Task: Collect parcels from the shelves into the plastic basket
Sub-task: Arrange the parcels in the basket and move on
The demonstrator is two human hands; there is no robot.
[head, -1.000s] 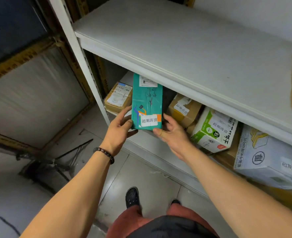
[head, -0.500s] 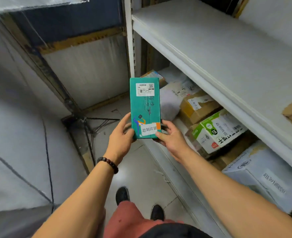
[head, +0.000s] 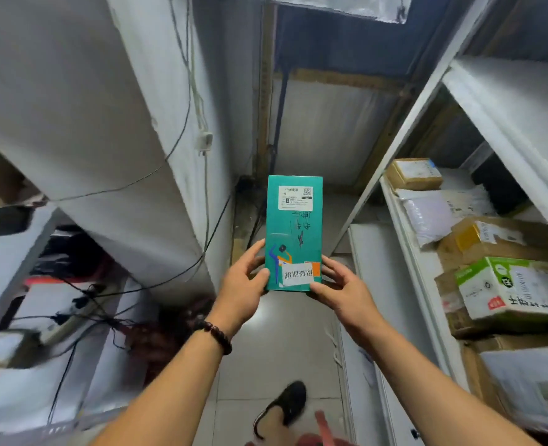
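A narrow aisle with a pale tiled floor [head: 275, 342] runs up the middle of the frame. White shelves [head: 404, 259] at the right hold boxes and bags. In the middle, a tall green parcel [head: 293, 233] stands upright in the air. The left hand [head: 240, 284] and right hand [head: 343, 288] hold its bottom corners, fingers curled round its edges.

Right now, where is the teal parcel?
The teal parcel is mid-frame in the head view, held upright by its lower end between left hand and right hand, left of the shelf.
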